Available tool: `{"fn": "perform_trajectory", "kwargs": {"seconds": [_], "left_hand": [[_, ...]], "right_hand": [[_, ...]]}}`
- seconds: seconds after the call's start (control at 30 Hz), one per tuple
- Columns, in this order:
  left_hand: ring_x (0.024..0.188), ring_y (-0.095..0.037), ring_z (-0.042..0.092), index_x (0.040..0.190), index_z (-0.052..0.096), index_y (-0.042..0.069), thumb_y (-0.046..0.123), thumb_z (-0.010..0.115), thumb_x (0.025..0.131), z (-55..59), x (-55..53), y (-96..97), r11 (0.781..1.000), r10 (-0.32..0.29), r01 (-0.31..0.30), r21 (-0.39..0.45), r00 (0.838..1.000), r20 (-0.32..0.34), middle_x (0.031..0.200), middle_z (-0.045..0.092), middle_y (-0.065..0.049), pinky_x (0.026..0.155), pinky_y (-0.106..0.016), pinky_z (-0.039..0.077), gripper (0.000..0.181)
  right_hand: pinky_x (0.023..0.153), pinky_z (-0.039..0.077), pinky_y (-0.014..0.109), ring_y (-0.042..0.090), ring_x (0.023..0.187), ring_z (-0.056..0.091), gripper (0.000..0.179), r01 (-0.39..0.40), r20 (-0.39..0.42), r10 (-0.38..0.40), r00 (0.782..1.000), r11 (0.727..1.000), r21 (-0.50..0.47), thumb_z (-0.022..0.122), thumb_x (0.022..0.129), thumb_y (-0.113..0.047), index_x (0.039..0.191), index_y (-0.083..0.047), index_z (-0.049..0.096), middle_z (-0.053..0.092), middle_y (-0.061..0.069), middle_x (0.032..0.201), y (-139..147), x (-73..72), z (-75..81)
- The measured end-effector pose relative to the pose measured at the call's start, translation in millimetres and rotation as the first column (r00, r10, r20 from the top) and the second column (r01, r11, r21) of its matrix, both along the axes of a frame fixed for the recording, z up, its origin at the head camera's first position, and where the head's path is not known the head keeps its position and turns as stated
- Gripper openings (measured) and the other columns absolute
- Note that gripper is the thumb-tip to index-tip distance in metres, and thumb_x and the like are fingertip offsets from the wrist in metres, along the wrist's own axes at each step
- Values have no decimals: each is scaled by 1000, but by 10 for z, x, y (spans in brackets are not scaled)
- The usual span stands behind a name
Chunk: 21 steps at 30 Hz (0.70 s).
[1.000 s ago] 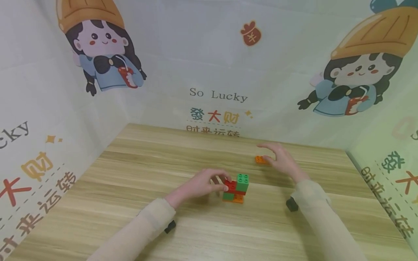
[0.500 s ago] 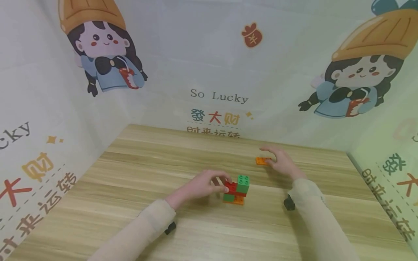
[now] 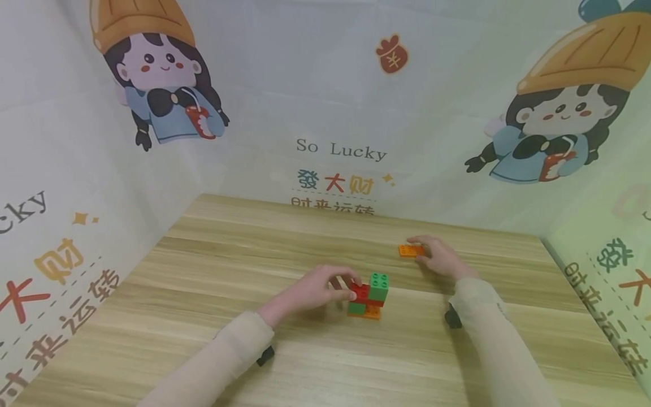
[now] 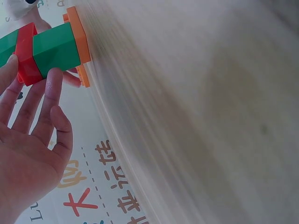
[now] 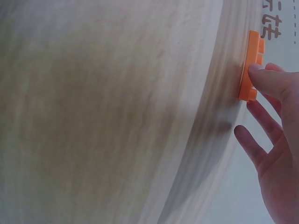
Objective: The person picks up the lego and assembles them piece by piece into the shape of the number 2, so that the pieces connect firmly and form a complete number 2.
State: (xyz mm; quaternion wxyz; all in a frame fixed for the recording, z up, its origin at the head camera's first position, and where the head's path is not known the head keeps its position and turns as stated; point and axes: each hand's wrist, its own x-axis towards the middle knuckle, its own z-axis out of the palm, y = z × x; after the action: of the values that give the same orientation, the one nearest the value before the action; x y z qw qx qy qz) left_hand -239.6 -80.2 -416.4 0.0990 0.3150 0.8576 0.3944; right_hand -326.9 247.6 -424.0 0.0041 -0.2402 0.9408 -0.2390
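In the head view a small stack of toy building bricks stands on the table: an orange plate [image 3: 373, 312] at the bottom, a green brick [image 3: 356, 307] on it, a red brick [image 3: 362, 293] above, and another green brick [image 3: 378, 286] on top at the right. My left hand [image 3: 317, 287] pinches the red brick's left end between thumb and fingers, as the left wrist view also shows. Farther back lies a second flat orange brick [image 3: 408, 250]. My right hand [image 3: 441, 257] grips its right end, thumb [image 5: 266, 79] on the near side and forefinger behind it.
The wooden table [image 3: 203, 254] meets a printed white cloth [image 3: 254, 113] at the back and sides. Black devices show under both wrists, one at the left sleeve [image 3: 224, 350] and one at the right sleeve [image 3: 483, 316].
My right hand's raised forefinger has come down behind the flat orange brick, and the hand has closed around its right end. The left hand and the stack have stayed put.
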Motion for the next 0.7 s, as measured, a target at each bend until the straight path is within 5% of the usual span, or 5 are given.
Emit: {"fn": "perform_trajectory", "kwargs": {"seconds": [0.7], "left_hand": [[85, -8, 64, 115, 66, 25, 28, 70, 92, -5, -11, -1, 1000, -7, 7, -4, 1000, -11, 105, 70, 7, 80, -26, 53, 24]], "right_hand": [[105, 43, 59, 45, 123, 55, 45, 15, -54, -8, 999, 991, 134, 66, 86, 1, 131, 2, 59, 60, 26, 133, -30, -50, -19]]}}
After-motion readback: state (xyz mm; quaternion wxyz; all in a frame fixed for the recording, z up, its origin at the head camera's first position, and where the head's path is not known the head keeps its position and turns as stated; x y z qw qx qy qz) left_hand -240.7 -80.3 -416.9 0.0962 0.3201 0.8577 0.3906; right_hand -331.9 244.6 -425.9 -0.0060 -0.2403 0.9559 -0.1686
